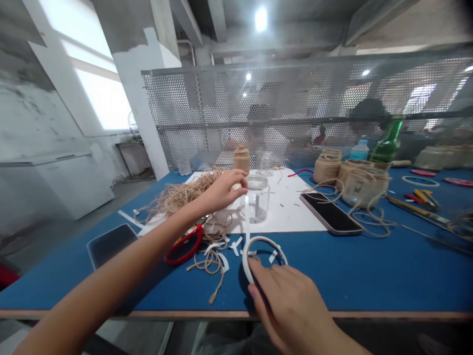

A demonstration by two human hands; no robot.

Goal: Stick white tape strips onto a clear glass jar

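Observation:
My right hand (291, 301) grips a roll of white tape (247, 268) above the near part of the table. A strip (247, 222) runs up from this roll to the thumb and fingertips of my left hand (231, 187), which are pinched at its upper end. Just right of those fingertips, a clear glass jar (260, 209) stands upright on a white sheet (291, 212). Whether my left hand touches the jar is hard to tell. Short tape pieces (235, 246) and a length of twine (209, 261) lie between my arms.
Tangled twine (181, 195) and red-handled scissors (185, 246) lie left of the jar. A phone (330, 212) rests at right, near twine-wrapped jars (327, 165) and a green bottle (388, 140). A dark flat device (113, 244) is under my left arm. Perforated metal panels (221, 108) border the back.

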